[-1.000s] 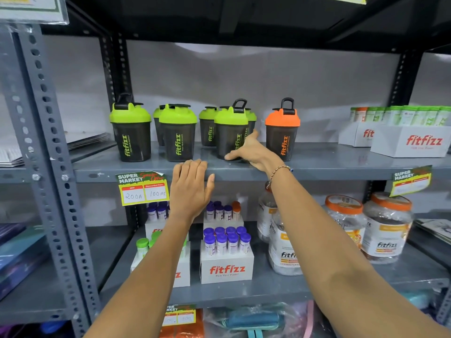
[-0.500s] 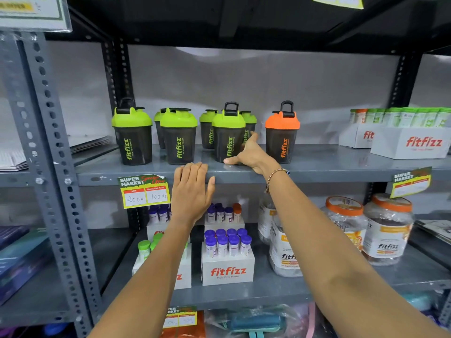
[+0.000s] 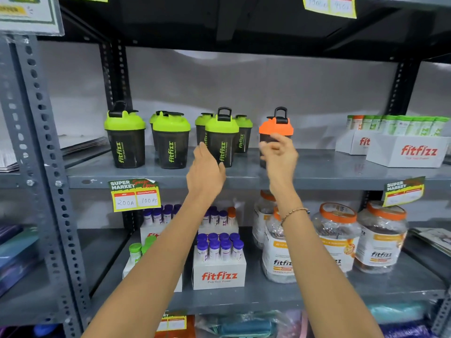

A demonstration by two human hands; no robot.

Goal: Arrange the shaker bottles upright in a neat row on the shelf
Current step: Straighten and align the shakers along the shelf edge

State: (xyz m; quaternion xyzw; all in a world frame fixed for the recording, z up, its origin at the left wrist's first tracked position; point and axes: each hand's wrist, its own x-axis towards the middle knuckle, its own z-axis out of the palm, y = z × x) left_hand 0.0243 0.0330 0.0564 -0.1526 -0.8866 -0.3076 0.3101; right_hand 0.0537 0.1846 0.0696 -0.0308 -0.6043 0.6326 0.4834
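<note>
Several dark shaker bottles stand upright on the grey shelf (image 3: 329,173). Three green-lidded ones form the front: the left bottle (image 3: 125,135), a second (image 3: 172,140) and a third (image 3: 222,137), with more green-lidded bottles half hidden behind them. An orange-lidded bottle (image 3: 275,125) stands at the right end. My left hand (image 3: 205,170) is raised with fingers apart just left of the third green bottle, holding nothing. My right hand (image 3: 278,152) hovers in front of the orange-lidded bottle with curled, parted fingers, covering its body; no grip shows.
White fitfizz boxes (image 3: 405,152) with green tubes sit at the shelf's right end. A yellow price tag (image 3: 135,195) hangs on the shelf edge. Below are boxes of purple-capped tubes (image 3: 218,262) and large orange-lidded jars (image 3: 336,236). A perforated steel post (image 3: 41,142) stands at left.
My right hand has left the third green bottle's base and moved right in front of the orange-lidded bottle. My left hand rose from the shelf edge toward the green bottle.
</note>
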